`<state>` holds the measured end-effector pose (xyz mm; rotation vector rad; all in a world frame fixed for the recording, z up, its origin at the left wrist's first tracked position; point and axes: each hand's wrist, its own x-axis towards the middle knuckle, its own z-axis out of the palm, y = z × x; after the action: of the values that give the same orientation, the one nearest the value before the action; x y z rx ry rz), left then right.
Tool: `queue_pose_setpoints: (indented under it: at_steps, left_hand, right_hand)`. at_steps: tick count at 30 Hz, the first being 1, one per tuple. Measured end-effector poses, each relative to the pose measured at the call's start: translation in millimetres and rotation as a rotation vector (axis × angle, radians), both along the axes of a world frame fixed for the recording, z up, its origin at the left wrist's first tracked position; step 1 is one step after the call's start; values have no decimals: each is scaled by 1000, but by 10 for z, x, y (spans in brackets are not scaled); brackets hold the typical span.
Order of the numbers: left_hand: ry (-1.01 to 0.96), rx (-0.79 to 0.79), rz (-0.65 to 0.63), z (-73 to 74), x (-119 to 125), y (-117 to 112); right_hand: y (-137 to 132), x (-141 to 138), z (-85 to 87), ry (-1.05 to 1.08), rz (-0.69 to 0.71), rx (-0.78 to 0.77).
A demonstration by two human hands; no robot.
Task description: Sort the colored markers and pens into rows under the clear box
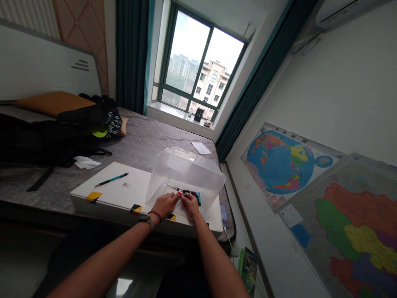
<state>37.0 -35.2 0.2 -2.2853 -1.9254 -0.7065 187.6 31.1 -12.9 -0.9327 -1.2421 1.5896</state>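
We work at the near edge of a white board [124,182] lying on the bed [149,140]. A clear plastic bin [186,174] rests tipped on its side there, mouth toward us, so its pens [192,193] spill within reach. Our left hand [165,204] and right hand [190,206], fingers curled, pinch a pink pen [180,194] between them, just before the pile.

- The pens [192,194] lie too small to count, blurred behind the translucent plastic box [186,174].
- Both hands' fingertips are hidden among them.
- The wall map [350,215] runs off the right edge.
- The air conditioner [344,10] is cut by the top edge.
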Motion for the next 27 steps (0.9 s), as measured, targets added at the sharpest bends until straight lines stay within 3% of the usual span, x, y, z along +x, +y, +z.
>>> queue_pose_setpoints:
  at_steps: [10, 18, 27]
  left_hand:
    - [-24, 14, 49, -3, 21, 9]
    - [40, 36, 33, 109, 30, -38]
    - [-14, 13, 117, 95, 30, -16]
  right_hand:
    - [-5, 2, 9, 79, -19, -48]
    - [13, -18, -42, 84, -25, -21]
    - [-1, -46, -29, 201, -157, -94]
